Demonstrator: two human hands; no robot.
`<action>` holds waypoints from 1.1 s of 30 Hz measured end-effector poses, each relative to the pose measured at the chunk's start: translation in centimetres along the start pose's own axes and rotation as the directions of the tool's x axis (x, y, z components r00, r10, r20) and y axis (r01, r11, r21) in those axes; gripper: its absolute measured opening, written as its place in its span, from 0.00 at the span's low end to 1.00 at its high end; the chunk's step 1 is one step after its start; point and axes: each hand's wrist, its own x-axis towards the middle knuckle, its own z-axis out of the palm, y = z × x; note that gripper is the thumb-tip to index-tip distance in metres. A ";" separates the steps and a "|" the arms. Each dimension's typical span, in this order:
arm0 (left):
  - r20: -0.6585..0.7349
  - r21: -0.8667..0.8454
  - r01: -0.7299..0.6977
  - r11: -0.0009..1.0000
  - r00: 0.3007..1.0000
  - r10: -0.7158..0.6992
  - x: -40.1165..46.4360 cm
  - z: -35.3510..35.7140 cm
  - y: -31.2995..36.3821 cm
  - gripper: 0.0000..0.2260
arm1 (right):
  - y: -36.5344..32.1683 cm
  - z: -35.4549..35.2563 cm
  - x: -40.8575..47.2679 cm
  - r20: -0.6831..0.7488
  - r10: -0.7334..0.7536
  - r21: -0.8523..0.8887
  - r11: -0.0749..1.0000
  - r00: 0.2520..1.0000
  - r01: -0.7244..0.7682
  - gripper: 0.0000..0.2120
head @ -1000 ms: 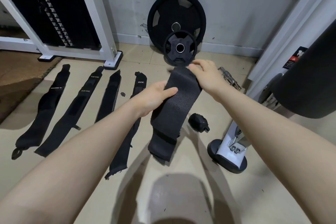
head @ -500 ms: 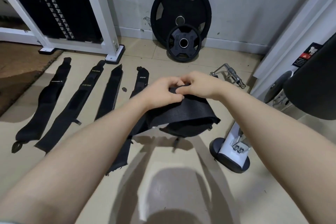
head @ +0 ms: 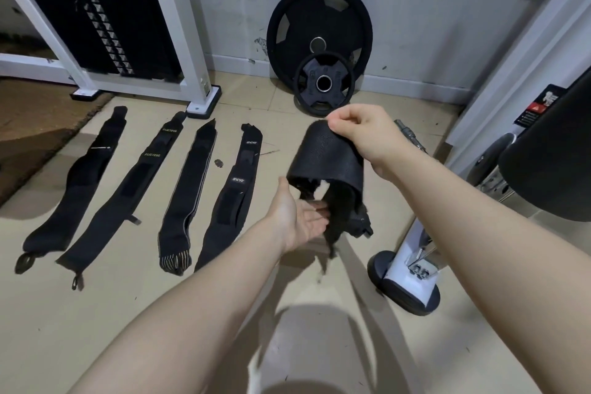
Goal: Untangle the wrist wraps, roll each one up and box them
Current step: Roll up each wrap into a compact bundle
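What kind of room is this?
Most likely a gym. Two weight plates lean on the wall, a white machine with a weight stack stands at the left, and wrist wraps lie on the floor.

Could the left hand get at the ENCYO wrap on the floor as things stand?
Probably yes: the left hand is open, holds nothing, and hovers just right of the ENCYO wrap, with nothing between them.
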 end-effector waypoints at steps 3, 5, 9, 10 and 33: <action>0.015 -0.376 -0.194 0.906 0.976 0.216 1.2 0.4 2.1 0.37 | 0.5 -0.9 -0.4 0.087 0.041 -0.006 0.999 0.995 -0.041 0.09; -0.030 -0.452 -0.304 0.839 0.945 0.326 1.4 0.0 4.0 0.31 | 1.8 -1.7 -0.9 0.190 0.087 -0.032 0.996 0.978 -0.082 0.13; -0.088 -0.279 -0.459 0.843 0.887 0.454 0.0 -0.1 7.0 0.18 | 4.7 -2.5 -1.9 0.450 0.200 -0.048 0.979 0.870 -0.200 0.17; -0.073 -0.199 -0.476 0.857 0.879 0.471 -0.5 0.1 7.5 0.16 | 5.3 -2.5 -2.1 0.497 0.238 -0.067 0.969 0.835 -0.236 0.19; 0.369 0.758 -0.563 0.328 0.786 0.496 -6.3 3.9 4.2 0.19 | -1.3 -2.7 -2.5 0.152 0.057 0.635 0.760 0.987 -0.142 0.23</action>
